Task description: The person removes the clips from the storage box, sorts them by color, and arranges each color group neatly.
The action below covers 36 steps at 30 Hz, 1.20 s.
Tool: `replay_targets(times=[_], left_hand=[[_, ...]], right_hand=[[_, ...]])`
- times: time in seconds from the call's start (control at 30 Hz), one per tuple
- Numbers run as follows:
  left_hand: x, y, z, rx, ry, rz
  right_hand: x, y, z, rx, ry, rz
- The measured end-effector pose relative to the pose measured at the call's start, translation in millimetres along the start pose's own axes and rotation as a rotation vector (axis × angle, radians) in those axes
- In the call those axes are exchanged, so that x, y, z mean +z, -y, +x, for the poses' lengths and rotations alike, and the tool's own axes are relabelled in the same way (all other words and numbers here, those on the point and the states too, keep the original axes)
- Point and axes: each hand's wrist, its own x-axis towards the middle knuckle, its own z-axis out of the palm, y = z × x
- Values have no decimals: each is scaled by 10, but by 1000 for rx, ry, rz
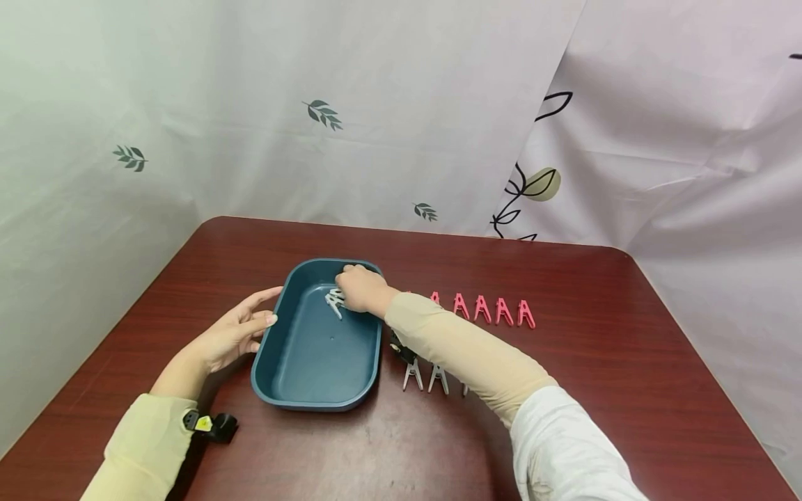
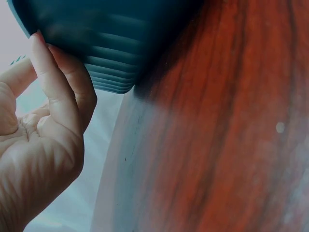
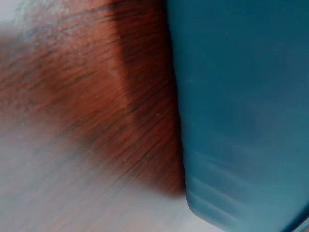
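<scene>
A dark blue plastic basin (image 1: 313, 401) stands on the table, left of centre. My left hand (image 1: 234, 334) is at its left side, fingertips and thumb against the outer wall by the rim, fingers spread. The left wrist view shows this hand (image 2: 53, 111) with a fingertip (image 2: 37, 41) right at the basin's rim (image 2: 21, 19). My right hand (image 1: 362, 289) reaches over the right rim into the basin's far right part, its fingertips hidden. White clothespins (image 1: 335, 303) lie inside, right beside it; I cannot tell whether it pinches one.
A row of several pink clothespins (image 1: 482, 309) lies right of the basin, partly behind the right forearm. White clothespins (image 1: 438, 379) lie nearer, below that forearm (image 1: 470, 348). The wooden table (image 1: 601, 390) backs onto a patterned white curtain (image 1: 376, 160).
</scene>
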Motion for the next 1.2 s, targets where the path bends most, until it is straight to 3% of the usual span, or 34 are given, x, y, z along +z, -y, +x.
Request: replay_targets(times=[0.83, 1.2], left_hand=[[8, -7, -10, -9, -9, 24], [15, -12, -6, -5, 4, 4]], right_hand=[[-111, 23, -96, 33, -46, 176], [-158, -4, -159, 100, -107, 263]])
